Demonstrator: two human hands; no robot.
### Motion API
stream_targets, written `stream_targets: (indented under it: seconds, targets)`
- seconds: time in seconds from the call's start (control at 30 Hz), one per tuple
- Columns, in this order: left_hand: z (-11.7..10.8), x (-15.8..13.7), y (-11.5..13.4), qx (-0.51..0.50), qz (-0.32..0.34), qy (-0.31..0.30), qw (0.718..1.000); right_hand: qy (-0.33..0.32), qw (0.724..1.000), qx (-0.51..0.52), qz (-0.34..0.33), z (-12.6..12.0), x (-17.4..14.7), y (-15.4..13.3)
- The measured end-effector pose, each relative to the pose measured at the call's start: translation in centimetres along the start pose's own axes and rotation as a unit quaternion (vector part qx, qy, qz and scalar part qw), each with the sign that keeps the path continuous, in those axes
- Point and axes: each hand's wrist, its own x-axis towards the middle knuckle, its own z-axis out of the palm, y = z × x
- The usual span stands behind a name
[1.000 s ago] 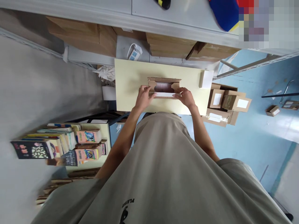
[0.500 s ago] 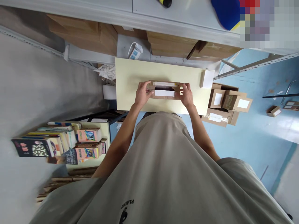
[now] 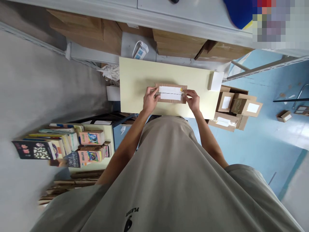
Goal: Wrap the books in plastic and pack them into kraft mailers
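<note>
A small brown cardboard box (image 3: 170, 100) with a white label on its top lies on the pale yellow board (image 3: 135, 72). Its two top flaps are nearly level, and a thin dark seam runs between them through the label. At the left end, my left hand (image 3: 150, 99) pinches the box, thumb and fingers curled at the flap edges. My right hand (image 3: 192, 99) grips the opposite end in the same way, fingertips near the seam. Whatever is inside the box is hidden.
A white box (image 3: 215, 81) stands on the board's right end. Behind it lie a power strip (image 3: 141, 51) and large cardboard boxes (image 3: 178, 40) under a grey shelf (image 3: 108, 14). Labelled cartons (image 3: 225, 102) are stacked at the right; books (image 3: 62, 143) stand at lower left.
The box's two flaps have come down together, so the dark opening between them has shrunk to a thin line. Both hands have moved slightly with the flaps.
</note>
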Motion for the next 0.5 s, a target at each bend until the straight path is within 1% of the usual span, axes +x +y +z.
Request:
stream_targets:
  seconds: [0.17,0.3,0.37,0.5]
  targets:
    - [-0.3,0.9,-0.3,-0.011,-0.005,-0.002,1.0,0.009,0.998,0.068,0.009,0.4,1.1,1.1]
    - [-0.5,1.6,-0.8,-0.039,-0.022,-0.01,0.999,0.005,0.992,0.121,0.034,0.2,1.6,1.6]
    - [-0.4,1.7,-1.0,-0.053,-0.034,-0.005,0.998,-0.002,0.989,0.143,0.039,0.1,1.7,1.7]
    - [0.2,1.8,-1.1,-0.067,-0.053,0.022,0.996,-0.015,0.991,0.121,0.06,0.0,1.7,1.3]
